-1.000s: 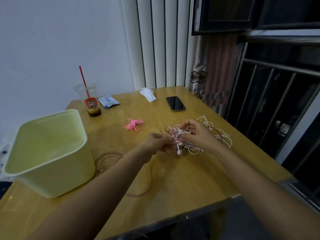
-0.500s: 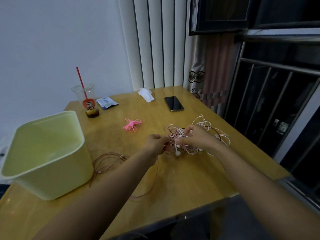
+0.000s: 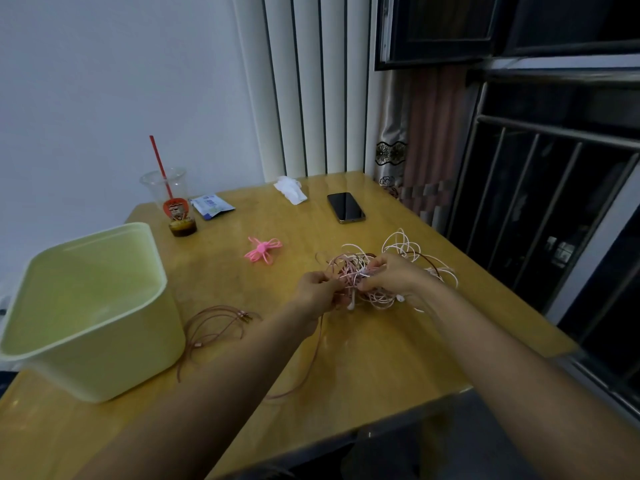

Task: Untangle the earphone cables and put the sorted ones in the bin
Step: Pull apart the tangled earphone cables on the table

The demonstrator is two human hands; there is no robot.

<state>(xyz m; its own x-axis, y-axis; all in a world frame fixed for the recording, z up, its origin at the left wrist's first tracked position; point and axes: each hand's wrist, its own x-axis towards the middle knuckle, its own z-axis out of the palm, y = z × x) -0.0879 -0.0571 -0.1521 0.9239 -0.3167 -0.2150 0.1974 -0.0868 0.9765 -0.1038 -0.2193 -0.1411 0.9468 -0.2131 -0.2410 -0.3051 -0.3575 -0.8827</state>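
Observation:
A tangle of white, pink and brown earphone cables (image 3: 349,268) lies on the wooden table (image 3: 363,355), right of centre. My left hand (image 3: 317,292) pinches strands at the tangle's left side. My right hand (image 3: 394,273) grips strands on its right, and a white earbud (image 3: 351,304) dangles between the hands. A brown earphone cable (image 3: 214,323) lies loosely looped by the pale green bin (image 3: 86,306), with a strand trailing under my left forearm. The bin stands at the left, and nothing shows inside it.
A pink bundled cable (image 3: 263,250) lies beyond the hands. A plastic cup with a red straw (image 3: 169,199), a small packet (image 3: 211,206), a crumpled tissue (image 3: 290,189) and a phone (image 3: 345,207) sit at the back. The table's right edge borders a barred window (image 3: 540,202).
Both hands stay on the tangle and have shifted only slightly, working the strands. The dangling earbud hangs a little lower between them.

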